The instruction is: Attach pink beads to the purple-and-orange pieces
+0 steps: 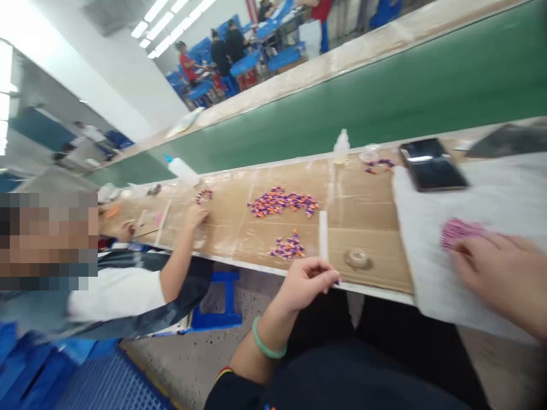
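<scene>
My left hand point(310, 279) is at the table's front edge, thumb and fingers pinched on a small purple bead-like piece point(337, 282), mostly hidden by the fingertips. Just beyond it lies a small heap of purple and orange pieces point(287, 247), with a larger heap point(282, 202) farther back. Over on the right, my right hand point(499, 267) is closed at a bundle of pink cords point(459, 230) on a white cloth point(421, 228). Its fingers cover part of the bundle, and its fingertips are blurred.
A white strip point(323, 234) and a roll of clear tape point(358, 259) lie near my left hand. Farther back are a small bottle point(341, 148), a curved purple-orange string point(379, 165) and a phone point(432, 164). A co-worker's arm point(179, 259) reaches over the table at left.
</scene>
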The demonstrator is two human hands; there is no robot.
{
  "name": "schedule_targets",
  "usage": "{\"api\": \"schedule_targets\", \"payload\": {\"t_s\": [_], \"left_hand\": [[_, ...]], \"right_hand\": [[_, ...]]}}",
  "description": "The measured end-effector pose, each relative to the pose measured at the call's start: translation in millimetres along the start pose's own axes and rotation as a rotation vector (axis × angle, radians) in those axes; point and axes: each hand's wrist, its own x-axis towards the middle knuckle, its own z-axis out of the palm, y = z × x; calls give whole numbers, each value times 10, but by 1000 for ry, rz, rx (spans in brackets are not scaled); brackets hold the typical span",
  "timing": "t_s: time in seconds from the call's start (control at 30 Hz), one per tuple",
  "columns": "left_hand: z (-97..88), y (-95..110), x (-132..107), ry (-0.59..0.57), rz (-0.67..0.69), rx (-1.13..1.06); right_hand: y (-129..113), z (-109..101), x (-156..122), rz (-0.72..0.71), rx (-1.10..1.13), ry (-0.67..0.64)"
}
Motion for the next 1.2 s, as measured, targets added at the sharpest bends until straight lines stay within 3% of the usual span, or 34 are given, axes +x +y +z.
{"api": "schedule_targets", "payload": {"t_s": [0.03,0.1,0.17,0.27,0.4,0.77,0.87,1.07,1.2], "left_hand": [[30,25,12,-24,4,2],[102,95,72,-79,32,16],[199,188,160,-116,145,141],[369,356,243,-177,286,247],[513,515,221,-215,365,299],[520,515,189,-220,348,294],[542,488,197,-169,332,253],[550,476,143,-118,250,86],[552,475,104,-84,302,160]], "right_hand": [[-182,-130,29,-111,70,-44],[-488,-326,80,-132,54,-108],[-721,-455,125,-139,39,-180],[-1017,-613,187,-250,208,-251],[-1293,-763,240,-382,228,-282],[-1364,-724,238,-536,-7,-301],[-1393,-724,245,-491,23,-293],[-1432,-745,216,-245,359,-239],[-1434,-733,197,-239,363,-222]]}}
